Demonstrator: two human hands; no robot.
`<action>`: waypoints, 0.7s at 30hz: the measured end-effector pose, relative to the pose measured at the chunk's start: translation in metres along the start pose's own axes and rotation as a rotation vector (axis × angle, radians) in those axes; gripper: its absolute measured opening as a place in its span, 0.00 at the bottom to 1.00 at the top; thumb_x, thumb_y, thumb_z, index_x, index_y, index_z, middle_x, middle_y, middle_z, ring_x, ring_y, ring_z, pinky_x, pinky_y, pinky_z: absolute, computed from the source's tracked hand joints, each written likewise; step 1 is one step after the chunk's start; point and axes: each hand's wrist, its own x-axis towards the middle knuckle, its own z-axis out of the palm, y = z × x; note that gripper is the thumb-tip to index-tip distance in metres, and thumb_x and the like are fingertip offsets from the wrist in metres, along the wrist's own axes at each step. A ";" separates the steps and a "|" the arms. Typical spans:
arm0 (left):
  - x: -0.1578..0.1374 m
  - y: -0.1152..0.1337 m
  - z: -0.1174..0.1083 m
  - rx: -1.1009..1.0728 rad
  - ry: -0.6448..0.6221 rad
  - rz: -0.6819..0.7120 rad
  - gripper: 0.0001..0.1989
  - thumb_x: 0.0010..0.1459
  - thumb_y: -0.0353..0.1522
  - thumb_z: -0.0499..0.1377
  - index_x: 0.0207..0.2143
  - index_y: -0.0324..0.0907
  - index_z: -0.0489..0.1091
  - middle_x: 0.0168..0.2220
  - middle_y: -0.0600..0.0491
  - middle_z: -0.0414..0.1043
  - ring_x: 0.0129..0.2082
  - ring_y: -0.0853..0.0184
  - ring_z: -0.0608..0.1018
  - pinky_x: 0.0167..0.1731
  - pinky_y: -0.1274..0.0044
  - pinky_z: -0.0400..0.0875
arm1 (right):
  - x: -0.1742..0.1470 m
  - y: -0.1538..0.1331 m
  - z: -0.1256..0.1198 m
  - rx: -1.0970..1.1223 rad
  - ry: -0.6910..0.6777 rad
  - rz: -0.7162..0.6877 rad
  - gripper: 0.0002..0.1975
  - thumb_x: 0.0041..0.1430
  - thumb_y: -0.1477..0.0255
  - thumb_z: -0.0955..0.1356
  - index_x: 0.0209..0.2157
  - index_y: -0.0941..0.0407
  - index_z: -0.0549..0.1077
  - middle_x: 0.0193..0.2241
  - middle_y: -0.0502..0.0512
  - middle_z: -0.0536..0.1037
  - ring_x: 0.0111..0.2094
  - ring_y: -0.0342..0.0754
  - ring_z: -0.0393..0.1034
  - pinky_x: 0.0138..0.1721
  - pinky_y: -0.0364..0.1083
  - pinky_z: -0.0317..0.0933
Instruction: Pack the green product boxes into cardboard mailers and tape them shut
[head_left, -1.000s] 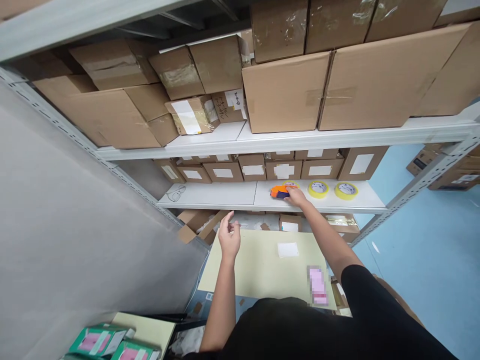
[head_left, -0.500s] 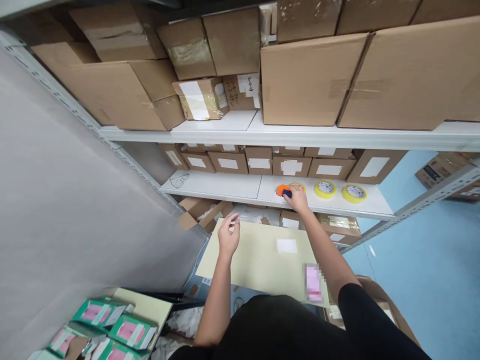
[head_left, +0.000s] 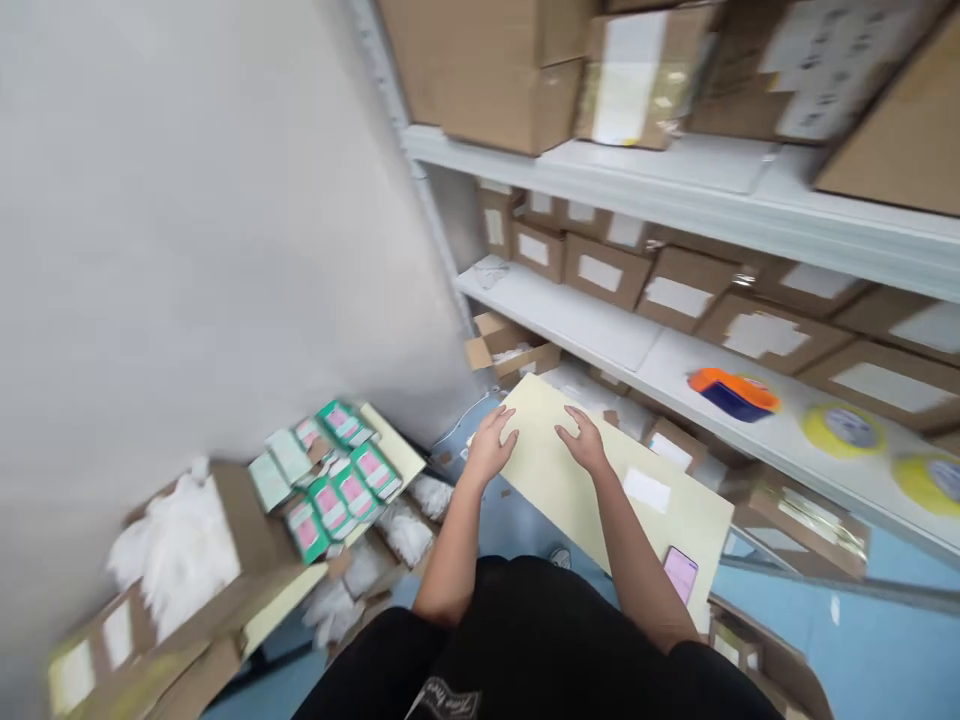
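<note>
Shelving stood far right, the tape dispenser (head_left: pixel 733 392) lay unheld, and your left hand (head_left: pixel 491 447) and right hand (head_left: pixel 581 446) hovered over the pale board (head_left: pixel 600 490), each grip apart and empty.

Two bare hands, the left hand (head_left: pixel 491 447) and the right hand (head_left: pixel 581 445), hover over one pale yellow board (head_left: pixel 600 490). On it lie one white label (head_left: pixel 646 490) and one pink phone (head_left: pixel 680 573). The middle shelf's (head_left: pixel 600 340) front edge carries one orange tape dispenser (head_left: pixel 733 392) and two yellow tape rolls (head_left: pixel 846 428).
</note>
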 end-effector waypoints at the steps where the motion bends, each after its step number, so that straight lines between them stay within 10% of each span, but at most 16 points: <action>1: -0.008 -0.010 -0.008 -0.001 0.015 -0.024 0.24 0.67 0.35 0.58 0.63 0.41 0.70 0.66 0.41 0.69 0.66 0.55 0.71 0.67 0.58 0.65 | -0.001 -0.008 0.018 0.005 -0.042 -0.023 0.27 0.62 0.56 0.70 0.60 0.52 0.76 0.62 0.62 0.75 0.64 0.60 0.68 0.66 0.62 0.62; 21: -0.171 -0.299 -0.223 -0.066 0.343 -0.552 0.27 0.67 0.38 0.56 0.67 0.41 0.66 0.70 0.43 0.63 0.71 0.55 0.64 0.69 0.60 0.60 | 0.022 -0.222 0.399 0.037 -0.508 -0.375 0.26 0.64 0.63 0.68 0.63 0.53 0.73 0.62 0.63 0.75 0.64 0.58 0.68 0.66 0.61 0.62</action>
